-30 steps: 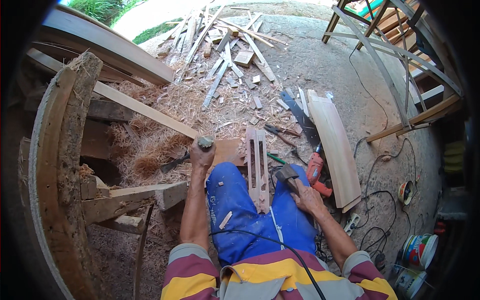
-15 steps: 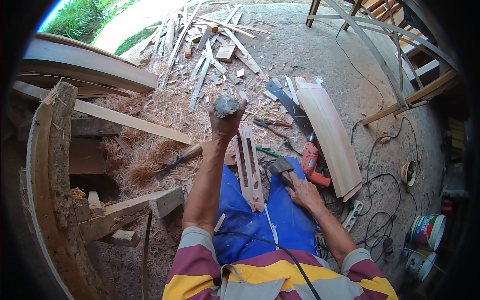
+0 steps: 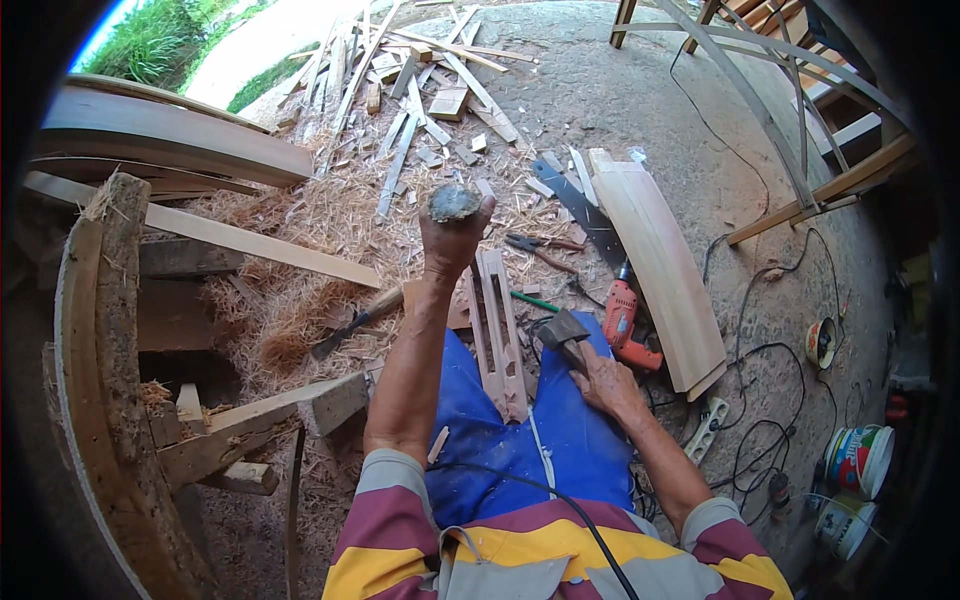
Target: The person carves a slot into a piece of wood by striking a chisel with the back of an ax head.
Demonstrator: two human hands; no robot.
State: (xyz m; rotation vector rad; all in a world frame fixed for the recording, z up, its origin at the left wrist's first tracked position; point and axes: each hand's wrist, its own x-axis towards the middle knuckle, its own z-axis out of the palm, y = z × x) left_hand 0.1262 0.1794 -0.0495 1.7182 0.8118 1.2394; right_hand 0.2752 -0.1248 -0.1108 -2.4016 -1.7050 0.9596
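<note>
My left hand (image 3: pixel 450 245) is raised over the far end of the slotted wood piece, its fingers wrapped round a tool with a worn, round grey butt (image 3: pixel 454 203) facing up. Its lower part is hidden, so I cannot tell the tool's kind. Between my thighs lies the pale slotted wood piece (image 3: pixel 492 345), with long narrow openings cut in it. My right hand (image 3: pixel 607 385) rests on my right thigh, closed on the handle of a hammer with a dark, blocky head (image 3: pixel 563 328). The hammer head lies over the blue trousers, beside the wood piece.
An orange power drill (image 3: pixel 622 320), pliers (image 3: pixel 543 252), a hand saw (image 3: pixel 585 220) and a wide curved board (image 3: pixel 660 270) lie ahead and right. Shavings and offcuts (image 3: pixel 410 130) cover the ground ahead. Rough timbers (image 3: pixel 120 300) stand left; cables and buckets (image 3: pixel 860 460) are right.
</note>
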